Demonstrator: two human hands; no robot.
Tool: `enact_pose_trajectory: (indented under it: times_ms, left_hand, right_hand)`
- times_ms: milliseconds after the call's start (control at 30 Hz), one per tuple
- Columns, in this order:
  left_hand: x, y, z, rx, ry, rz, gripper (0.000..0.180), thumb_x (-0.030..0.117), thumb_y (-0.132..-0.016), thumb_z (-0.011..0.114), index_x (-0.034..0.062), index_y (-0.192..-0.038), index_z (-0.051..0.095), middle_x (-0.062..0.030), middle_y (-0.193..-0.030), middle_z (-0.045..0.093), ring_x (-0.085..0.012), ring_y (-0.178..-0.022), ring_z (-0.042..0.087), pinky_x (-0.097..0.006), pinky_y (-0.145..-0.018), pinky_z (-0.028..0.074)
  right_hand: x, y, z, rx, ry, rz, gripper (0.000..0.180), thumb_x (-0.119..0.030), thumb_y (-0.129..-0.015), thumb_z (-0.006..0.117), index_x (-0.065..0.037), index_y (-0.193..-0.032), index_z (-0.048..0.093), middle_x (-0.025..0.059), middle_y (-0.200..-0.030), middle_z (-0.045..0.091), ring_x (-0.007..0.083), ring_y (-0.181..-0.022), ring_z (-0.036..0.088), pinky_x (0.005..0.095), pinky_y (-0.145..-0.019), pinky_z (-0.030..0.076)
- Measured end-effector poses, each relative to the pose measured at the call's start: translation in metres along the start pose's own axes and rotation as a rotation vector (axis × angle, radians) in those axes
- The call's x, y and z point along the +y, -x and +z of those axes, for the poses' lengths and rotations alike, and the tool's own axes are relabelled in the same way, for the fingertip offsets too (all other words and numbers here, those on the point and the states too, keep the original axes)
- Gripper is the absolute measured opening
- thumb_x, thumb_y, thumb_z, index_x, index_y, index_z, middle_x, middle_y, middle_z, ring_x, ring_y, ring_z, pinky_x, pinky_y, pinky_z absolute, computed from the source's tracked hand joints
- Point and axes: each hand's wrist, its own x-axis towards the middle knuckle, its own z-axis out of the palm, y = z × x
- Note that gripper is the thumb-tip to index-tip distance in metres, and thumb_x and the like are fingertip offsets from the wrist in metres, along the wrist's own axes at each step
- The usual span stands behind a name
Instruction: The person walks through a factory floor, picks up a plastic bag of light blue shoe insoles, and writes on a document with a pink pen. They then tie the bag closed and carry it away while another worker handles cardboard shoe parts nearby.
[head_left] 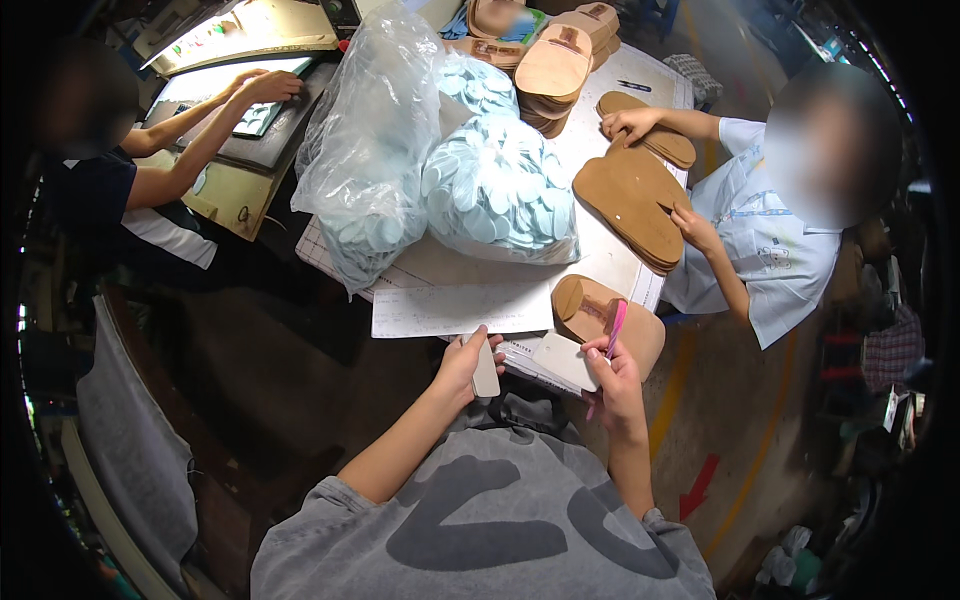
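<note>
My left hand (465,368) is closed around a flat, pale grey piece with rounded ends (486,374), at the near edge of the table. Its kind I cannot make out. My right hand (618,385) pinches a white card with rounded corners (566,361), and a twisted pink-purple strap (615,328) runs through the same fingers. Just beyond the card lies a stack of tan insole-shaped pieces (638,335) with a dark printed patch. A white sheet of paper (455,308) with faint lines of writing lies past my left hand.
Clear plastic bags (365,150) of pale blue oval pieces (495,190) crowd the table (655,75). Tan insole stacks (552,62) stand behind. At right a co-worker handles large brown sheets (632,195); at left another works at a lit bench (225,205). A pen (634,86) lies at the back.
</note>
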Motion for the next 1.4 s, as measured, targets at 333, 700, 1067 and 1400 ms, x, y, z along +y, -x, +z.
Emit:
enact_pose_trajectory:
  times_ms: [333, 700, 1067, 1400]
  left_hand:
    - [-0.007, 0.013, -0.027, -0.15, 0.31, 0.073, 0.021, 0.035, -0.112, 0.056, 0.0146, -0.115, 0.052, -0.0036, -0.099, 0.056, -0.0202, -0.081, 0.059, -0.04, -0.073, 0.055]
    - [0.053, 0.121, -0.02, -1.254, 1.016, -0.259, 0.022, 0.02, -0.103, 0.053, 0.0197, -0.081, 0.052, 0.0033, -0.08, 0.047, -0.0128, -0.062, 0.049, -0.033, -0.061, 0.048]
    - [0.015, 0.079, -0.021, -0.107, 0.244, 0.172, 0.031, 0.03, -0.119, 0.04, 0.0055, -0.135, 0.05, -0.0165, -0.137, 0.067, -0.0317, -0.127, 0.069, -0.051, -0.109, 0.058]
    - [-0.019, 0.041, -0.012, 0.066, 0.23, 0.133, 0.027, 0.022, -0.118, 0.044, 0.0041, -0.137, 0.049, -0.0184, -0.137, 0.065, -0.0318, -0.125, 0.068, -0.05, -0.104, 0.06]
  right_hand:
    - [0.021, 0.002, -0.012, -0.045, 0.07, 0.075, 0.018, -0.023, -0.108, 0.067, -0.007, -0.114, 0.064, -0.0006, -0.087, 0.065, 0.0046, -0.059, 0.056, 0.0221, -0.045, 0.041]
    - [0.047, -0.003, -0.028, -0.22, 0.195, 0.099, 0.014, -0.018, -0.107, 0.069, -0.005, -0.112, 0.066, 0.0003, -0.101, 0.068, 0.0058, -0.086, 0.062, 0.023, -0.076, 0.051]
    - [0.04, -0.003, -0.023, -0.158, 0.12, 0.093, 0.015, -0.018, -0.109, 0.067, -0.006, -0.116, 0.064, -0.0003, -0.095, 0.067, 0.0058, -0.078, 0.062, 0.0212, -0.066, 0.048]
    - [0.018, 0.008, -0.047, 0.056, 0.198, 0.074, 0.014, -0.021, -0.11, 0.065, -0.008, -0.116, 0.064, -0.0045, -0.086, 0.063, 0.002, -0.057, 0.051, 0.0214, -0.042, 0.034]
